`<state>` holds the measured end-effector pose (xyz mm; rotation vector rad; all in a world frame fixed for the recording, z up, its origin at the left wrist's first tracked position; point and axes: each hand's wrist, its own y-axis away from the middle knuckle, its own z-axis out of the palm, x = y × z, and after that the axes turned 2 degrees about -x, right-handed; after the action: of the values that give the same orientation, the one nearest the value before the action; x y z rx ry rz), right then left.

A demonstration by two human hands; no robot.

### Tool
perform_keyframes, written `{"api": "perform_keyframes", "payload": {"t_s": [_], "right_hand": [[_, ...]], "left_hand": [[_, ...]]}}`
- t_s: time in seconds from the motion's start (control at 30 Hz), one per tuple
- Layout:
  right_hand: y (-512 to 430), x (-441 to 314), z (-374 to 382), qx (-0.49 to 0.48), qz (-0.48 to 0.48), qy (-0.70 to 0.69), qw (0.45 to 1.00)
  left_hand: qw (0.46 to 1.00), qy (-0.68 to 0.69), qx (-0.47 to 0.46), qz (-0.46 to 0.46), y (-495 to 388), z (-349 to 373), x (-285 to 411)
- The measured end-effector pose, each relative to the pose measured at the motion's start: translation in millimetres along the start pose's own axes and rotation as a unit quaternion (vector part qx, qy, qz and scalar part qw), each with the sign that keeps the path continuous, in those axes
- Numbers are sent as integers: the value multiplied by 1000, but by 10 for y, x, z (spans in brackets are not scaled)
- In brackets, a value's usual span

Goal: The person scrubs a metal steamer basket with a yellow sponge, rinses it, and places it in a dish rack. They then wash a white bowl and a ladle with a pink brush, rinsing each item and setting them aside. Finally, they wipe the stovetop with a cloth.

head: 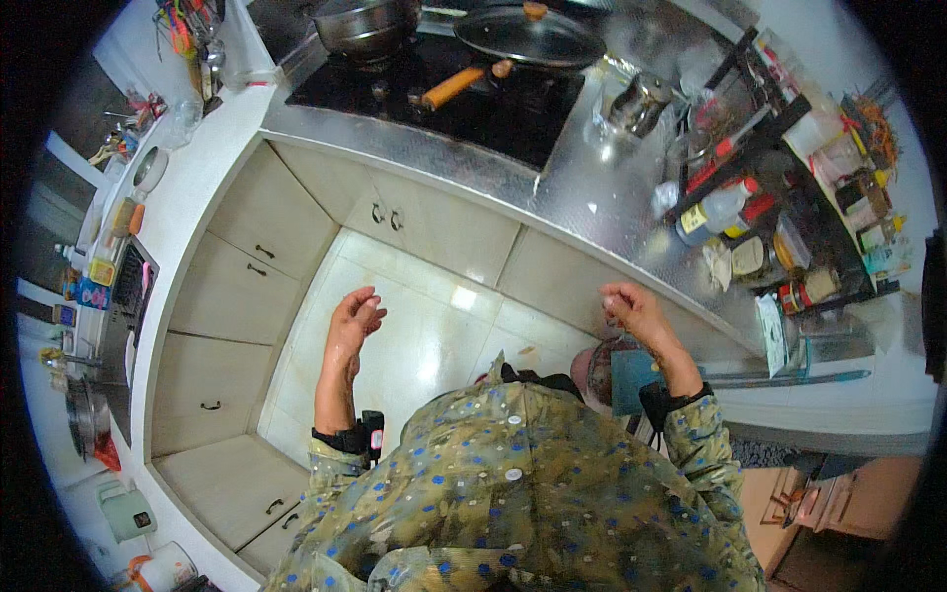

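Note:
My left hand [356, 320] is raised above the tiled floor, its fingers loosely curled and apart, with nothing in it. On the other side, my right hand [629, 307] hangs in front of the cabinet door below the steel counter's edge; its fingers are bent, and whether they pinch anything small is unclear. Ahead, a lidded frying pan [529, 37] with a wooden handle [455, 87] rests on the black cooktop [503, 122]. Left of it stands a metal pot [366, 29]. A shiny metal pitcher or kettle [641, 103] is on the steel counter right of the cooktop.
A black rack [740, 159] with bottles and jars stands at the right. Along the left run a white counter [174, 214], a sink [118, 370] and a green appliance [126, 510]. Near my right forearm are a blue-green panel [632, 381] and a pink container [592, 374].

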<state>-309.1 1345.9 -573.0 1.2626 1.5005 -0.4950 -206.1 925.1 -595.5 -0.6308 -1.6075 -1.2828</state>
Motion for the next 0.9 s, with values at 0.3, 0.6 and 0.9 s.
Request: {"api": "perform_keyframes", "payload": {"t_s": [0.3,0.6,0.9], "right_hand": [[-1082,-1248,-31,-30,-29,-166,985],[-3283,-1994,-527,102,-153,107,977],[-5087,-1683,-710,121,-89,349,925]], "left_hand": [[995,43,92,-17,-34,-504,-462],[977,63,202,-35,-342,-1036,-736],[982,15,188,-25,-1116,-980,-368]]}}
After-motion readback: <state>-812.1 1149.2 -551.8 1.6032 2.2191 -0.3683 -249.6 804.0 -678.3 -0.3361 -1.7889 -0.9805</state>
